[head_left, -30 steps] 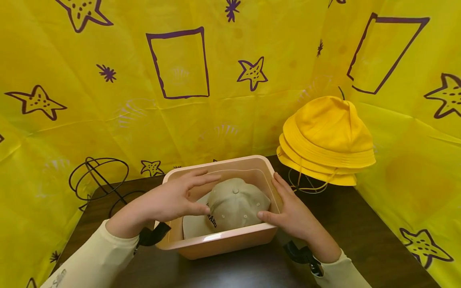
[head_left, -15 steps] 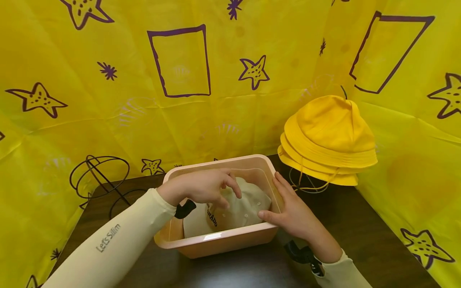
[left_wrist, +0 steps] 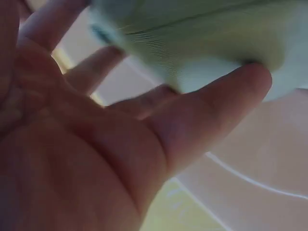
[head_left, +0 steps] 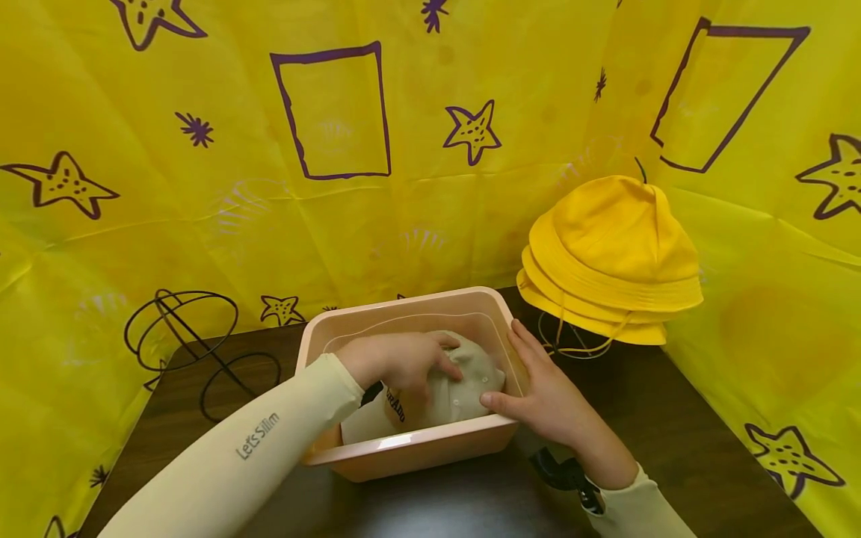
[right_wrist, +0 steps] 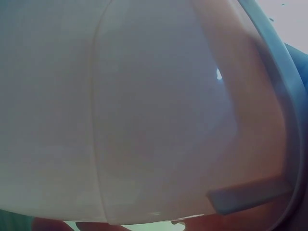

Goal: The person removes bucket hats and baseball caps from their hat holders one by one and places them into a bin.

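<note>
A beige baseball cap (head_left: pixel 464 373) with dark lettering lies in a pink plastic bin (head_left: pixel 397 444), its brim toward the left. My left hand (head_left: pixel 403 362) reaches over the bin and grips the cap's crown. In the left wrist view, the thumb (left_wrist: pixel 216 110) presses a dent into the cap (left_wrist: pixel 202 38), while the other fingers reach along its far side. My right hand (head_left: pixel 545 396) holds the bin's right wall by the rim, thumb toward the inside. The right wrist view is filled by the bin's wall (right_wrist: pixel 144 120); fingers barely show at its lower edge.
Yellow bucket hats (head_left: pixel 608 261) are stacked on a wire stand (head_left: pixel 578 344) at the back right. A black wire hat stand (head_left: pixel 195 336) is at the left on the dark wooden table (head_left: pixel 646 441). Yellow patterned sheeting (head_left: pixel 417 209) encloses the back and sides.
My left hand has moved right and down from above the bin's left side onto the cap's crown, and its fingers have closed in. My right hand stays at the bin's rim.
</note>
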A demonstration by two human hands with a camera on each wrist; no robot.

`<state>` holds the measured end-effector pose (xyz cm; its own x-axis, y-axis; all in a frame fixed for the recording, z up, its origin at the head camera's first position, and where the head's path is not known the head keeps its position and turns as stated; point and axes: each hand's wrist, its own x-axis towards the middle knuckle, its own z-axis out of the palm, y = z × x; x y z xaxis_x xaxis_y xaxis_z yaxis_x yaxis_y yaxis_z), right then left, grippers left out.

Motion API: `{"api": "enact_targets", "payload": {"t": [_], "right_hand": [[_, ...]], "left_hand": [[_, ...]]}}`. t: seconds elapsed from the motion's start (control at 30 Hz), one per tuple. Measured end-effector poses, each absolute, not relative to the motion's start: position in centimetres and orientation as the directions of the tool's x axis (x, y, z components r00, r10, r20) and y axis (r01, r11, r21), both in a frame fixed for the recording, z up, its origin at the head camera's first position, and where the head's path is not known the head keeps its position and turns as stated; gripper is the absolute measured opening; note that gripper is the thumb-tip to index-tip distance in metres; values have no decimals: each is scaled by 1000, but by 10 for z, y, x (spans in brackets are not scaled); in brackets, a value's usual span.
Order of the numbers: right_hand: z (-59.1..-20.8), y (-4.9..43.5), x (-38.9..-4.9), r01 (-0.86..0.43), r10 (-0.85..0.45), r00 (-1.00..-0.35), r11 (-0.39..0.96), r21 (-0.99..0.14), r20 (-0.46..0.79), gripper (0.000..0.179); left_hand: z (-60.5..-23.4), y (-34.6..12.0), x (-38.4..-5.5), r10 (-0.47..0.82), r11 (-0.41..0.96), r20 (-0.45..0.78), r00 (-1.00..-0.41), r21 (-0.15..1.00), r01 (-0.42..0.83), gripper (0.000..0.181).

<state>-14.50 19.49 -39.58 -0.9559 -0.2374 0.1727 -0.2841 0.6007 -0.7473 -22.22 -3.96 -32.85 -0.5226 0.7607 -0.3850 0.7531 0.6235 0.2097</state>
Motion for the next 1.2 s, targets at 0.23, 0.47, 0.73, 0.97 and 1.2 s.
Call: {"api": "enact_targets", "payload": {"t": [0.23, 0.47, 0.73, 0.97, 1.2], "right_hand": [[-395, 194, -146, -286, -238, -955, 599, -748, 176, 105], [-395, 195, -145, -280, -241, -956, 595, -753, 166, 102], [-395, 194, -144, -280, -238, -957, 606, -744, 166, 101], [-394, 195, -144, -287, -245, -955, 600, -747, 170, 101], [-395, 195, -144, -285, -242, -955, 593, -753, 171, 100]], "left_hand": [[-350, -40, -221, 701, 665, -446, -557, 126, 736, 85], [-365, -35, -217, 676, 670, -458, -578, 55, 740, 95], [-374, -28, -218, 671, 681, -454, -586, 66, 729, 94], [-381, -23, -223, 666, 677, -461, -586, 43, 735, 98], [-394, -15, -226, 638, 677, -490, -594, -11, 736, 99]]}}
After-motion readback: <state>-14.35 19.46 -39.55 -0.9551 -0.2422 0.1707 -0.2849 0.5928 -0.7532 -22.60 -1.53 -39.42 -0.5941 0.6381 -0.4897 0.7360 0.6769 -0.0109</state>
